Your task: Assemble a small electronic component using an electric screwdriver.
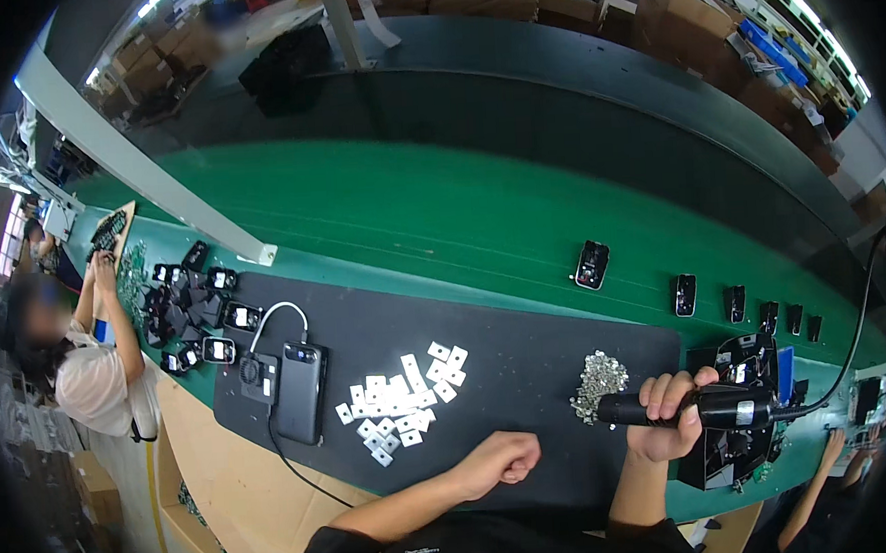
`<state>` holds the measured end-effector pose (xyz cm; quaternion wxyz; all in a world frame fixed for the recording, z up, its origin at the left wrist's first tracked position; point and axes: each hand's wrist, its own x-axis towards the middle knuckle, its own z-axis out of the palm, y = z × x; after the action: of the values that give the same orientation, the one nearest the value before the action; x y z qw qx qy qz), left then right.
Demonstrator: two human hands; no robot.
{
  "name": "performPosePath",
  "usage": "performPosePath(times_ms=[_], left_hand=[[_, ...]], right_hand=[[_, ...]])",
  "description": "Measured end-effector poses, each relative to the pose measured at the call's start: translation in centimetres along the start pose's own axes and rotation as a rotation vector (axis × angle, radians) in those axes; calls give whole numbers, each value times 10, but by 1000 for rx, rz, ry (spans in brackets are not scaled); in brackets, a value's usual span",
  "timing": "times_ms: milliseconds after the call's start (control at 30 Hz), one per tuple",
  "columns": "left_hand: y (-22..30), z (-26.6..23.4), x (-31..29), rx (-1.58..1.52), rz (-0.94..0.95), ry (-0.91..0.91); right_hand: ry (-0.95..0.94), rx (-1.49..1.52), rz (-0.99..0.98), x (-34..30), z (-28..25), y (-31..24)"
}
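Note:
My right hand (665, 410) is wrapped round a black electric screwdriver (735, 408), held nearly level with its front end to the left. That end lies at the lower edge of a heap of small silvery screws (601, 376) on the black mat (508, 373). My left hand (503, 460) is curled closed over the mat's near part; whatever its fingers hold, if anything, is hidden. Farther left lie many small white rectangular pieces with holes (395, 409), loosely spread and partly overlapping. The left hand is apart from them.
A black phone (302, 394) is cabled to a small black device (259, 376) at left. Black housings (189, 305) pile beyond it. Several more housings (593, 265) line the green conveyor belt (439, 207). A black bin (718, 452) of parts stands right. Co-workers (93, 380) sit at both sides.

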<state>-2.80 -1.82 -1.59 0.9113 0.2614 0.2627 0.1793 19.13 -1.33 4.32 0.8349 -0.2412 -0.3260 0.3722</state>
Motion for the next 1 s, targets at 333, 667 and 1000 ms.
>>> performPosePath(times_ms=[333,667,1000], left_hand=[[41,17,30,1450,800,211],[30,14,35,1303,720,173],[30,12,43,1410,789,165]], right_hand=[[-33,86,69,-3,3,-4],[-43,92,96,-4,0,1],[62,48,81,-8,-2,8]])
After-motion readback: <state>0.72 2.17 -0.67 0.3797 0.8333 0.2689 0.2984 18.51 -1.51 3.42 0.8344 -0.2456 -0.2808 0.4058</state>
